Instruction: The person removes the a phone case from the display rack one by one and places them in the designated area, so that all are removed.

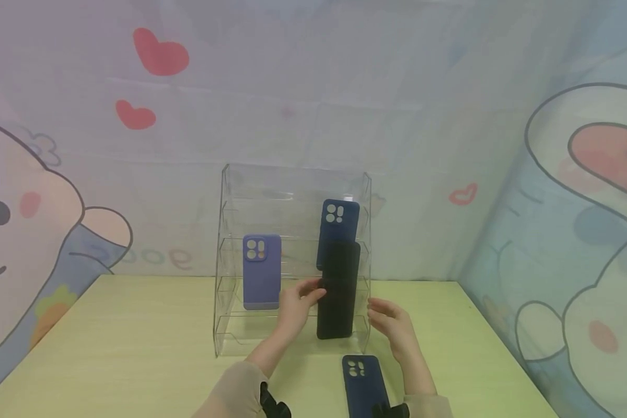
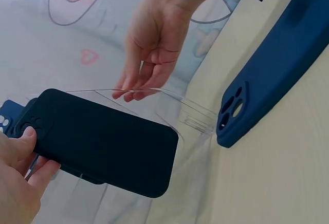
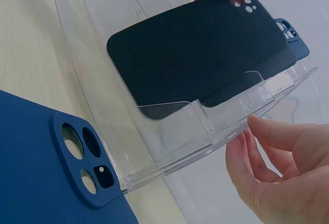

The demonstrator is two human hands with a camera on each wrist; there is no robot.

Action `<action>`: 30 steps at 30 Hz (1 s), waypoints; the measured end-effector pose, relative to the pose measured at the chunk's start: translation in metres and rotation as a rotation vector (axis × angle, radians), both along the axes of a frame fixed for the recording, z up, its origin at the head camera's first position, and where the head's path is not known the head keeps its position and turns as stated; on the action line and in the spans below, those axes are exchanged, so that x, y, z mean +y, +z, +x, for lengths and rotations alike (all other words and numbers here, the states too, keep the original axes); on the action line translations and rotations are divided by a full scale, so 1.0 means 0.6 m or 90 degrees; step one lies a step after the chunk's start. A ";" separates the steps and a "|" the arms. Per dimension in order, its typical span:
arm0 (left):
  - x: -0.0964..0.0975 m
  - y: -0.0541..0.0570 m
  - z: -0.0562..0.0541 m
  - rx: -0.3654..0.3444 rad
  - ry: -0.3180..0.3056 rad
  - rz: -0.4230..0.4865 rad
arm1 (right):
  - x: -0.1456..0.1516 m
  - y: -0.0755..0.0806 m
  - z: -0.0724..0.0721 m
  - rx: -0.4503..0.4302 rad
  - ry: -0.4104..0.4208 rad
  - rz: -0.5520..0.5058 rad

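Pale yellow tabletop and a cartoon-print backdrop surround a clear rack. By the head view, the left hand pinches the upper corner of a black phone case lying at its 3 o'clock, long axis near 12–6, before another black case; the right hand, farther off, has it at 10 o'clock. Left wrist view: the axis runs 10 to 4 o'clock. Right wrist view: loosely curved right fingers rest at the rack's side edge, apart from the case.

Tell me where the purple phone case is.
In the head view, the purple phone case stands upright in the left part of the clear rack, just to the left of the person's left hand.
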State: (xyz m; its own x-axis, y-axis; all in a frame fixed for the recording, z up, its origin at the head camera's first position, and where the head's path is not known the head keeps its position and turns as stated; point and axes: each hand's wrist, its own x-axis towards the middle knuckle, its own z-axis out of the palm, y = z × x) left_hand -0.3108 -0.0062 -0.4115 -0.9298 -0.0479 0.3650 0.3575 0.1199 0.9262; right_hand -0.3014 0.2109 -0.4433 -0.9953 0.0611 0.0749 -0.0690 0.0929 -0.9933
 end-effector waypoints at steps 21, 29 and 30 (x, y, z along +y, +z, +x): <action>-0.043 0.031 0.024 -0.120 -0.055 0.087 | 0.000 0.000 -0.002 -0.007 0.005 -0.002; -0.061 0.010 0.037 -0.191 -0.104 0.020 | 0.001 -0.003 -0.005 -0.005 0.005 -0.004; -0.062 0.008 0.039 -0.199 -0.109 0.018 | 0.002 -0.003 -0.005 -0.005 0.005 -0.005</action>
State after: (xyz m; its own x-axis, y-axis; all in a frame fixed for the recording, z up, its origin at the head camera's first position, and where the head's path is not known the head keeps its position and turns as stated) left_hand -0.2875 -0.0434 -0.4067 -0.9917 0.1121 0.0623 0.0690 0.0563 0.9960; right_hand -0.3047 0.2118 -0.4452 -0.9963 0.0537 0.0670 -0.0623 0.0845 -0.9945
